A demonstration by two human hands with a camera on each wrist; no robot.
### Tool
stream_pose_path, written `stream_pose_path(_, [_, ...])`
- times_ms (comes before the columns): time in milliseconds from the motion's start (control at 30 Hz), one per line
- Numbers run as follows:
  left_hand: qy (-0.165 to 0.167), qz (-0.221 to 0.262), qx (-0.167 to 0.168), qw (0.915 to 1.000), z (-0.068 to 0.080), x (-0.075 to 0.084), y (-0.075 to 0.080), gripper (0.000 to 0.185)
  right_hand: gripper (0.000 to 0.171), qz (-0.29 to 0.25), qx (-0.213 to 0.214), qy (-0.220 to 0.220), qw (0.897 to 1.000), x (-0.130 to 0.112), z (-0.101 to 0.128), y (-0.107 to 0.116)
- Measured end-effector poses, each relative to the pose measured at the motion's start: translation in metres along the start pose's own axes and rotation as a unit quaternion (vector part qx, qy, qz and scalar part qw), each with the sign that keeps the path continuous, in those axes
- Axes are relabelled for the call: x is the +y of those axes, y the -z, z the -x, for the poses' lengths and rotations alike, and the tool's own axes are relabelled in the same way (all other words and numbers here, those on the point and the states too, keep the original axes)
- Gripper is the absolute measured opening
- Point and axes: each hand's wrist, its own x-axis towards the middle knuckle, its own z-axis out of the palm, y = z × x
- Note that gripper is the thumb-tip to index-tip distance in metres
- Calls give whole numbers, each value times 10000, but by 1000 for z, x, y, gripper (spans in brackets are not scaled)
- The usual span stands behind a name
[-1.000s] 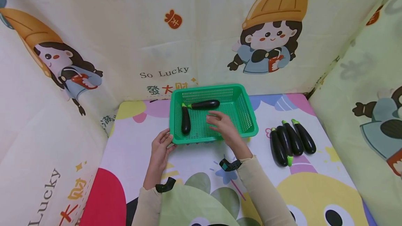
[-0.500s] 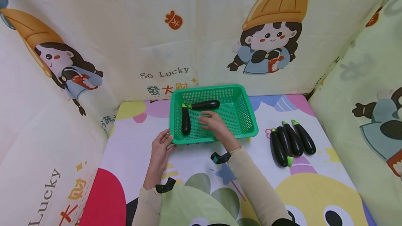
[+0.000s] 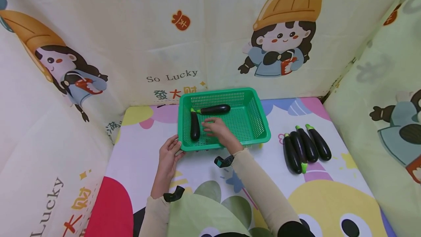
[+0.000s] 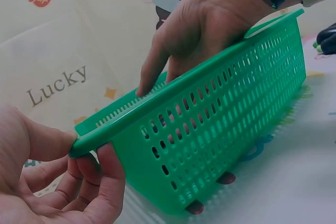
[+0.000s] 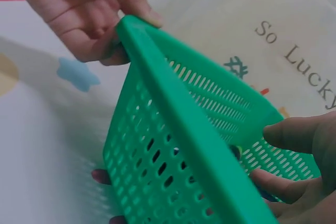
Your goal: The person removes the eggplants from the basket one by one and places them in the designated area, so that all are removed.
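Note:
A green plastic basket (image 3: 227,146) with slotted walls stands at the back of the table. My left hand (image 3: 168,156) pinches its near left corner; in the left wrist view the thumb lies over the rim (image 4: 94,141) and the fingers are beneath it. Inside lie two dark eggplants: one (image 3: 195,127) along the left side, another (image 3: 215,109) crosswise near the back wall. My right hand (image 3: 219,131) reaches over the front rim into the basket, just right of the left eggplant, its fingers apart and holding nothing. Whether its fingertips touch that eggplant is hidden.
Several more eggplants (image 3: 306,149) lie side by side on the table to the right of the basket. A patterned cloth (image 3: 141,156) covers the table. Printed fabric walls (image 3: 223,57) stand behind and on both sides.
My right hand has moved left inside the basket, closer to the left eggplant. The left hand, the basket and the eggplants have stayed put.

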Motion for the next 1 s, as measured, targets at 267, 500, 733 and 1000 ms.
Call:
stream_pose_path(267, [-48, -64, 7, 10000, 1, 0, 0, 43, 53, 198, 57, -239, 9995, 8, -13, -7])
stream_pose_path(500, [-89, -90, -9, 9999, 2, 0, 0, 43, 55, 242, -83, -355, 9990, 9, -20, -10])
stream_pose_path(733, [-119, -111, 12, 9999, 2, 1, 1, 44, 53, 410, -11, -487, 9980, 7, -26, -16])
stream_pose_path(1000, [-66, -37, -13, 10000, 1, -1, 1, 43, 50, 231, 21, -662, 9975, 6, -31, -21])
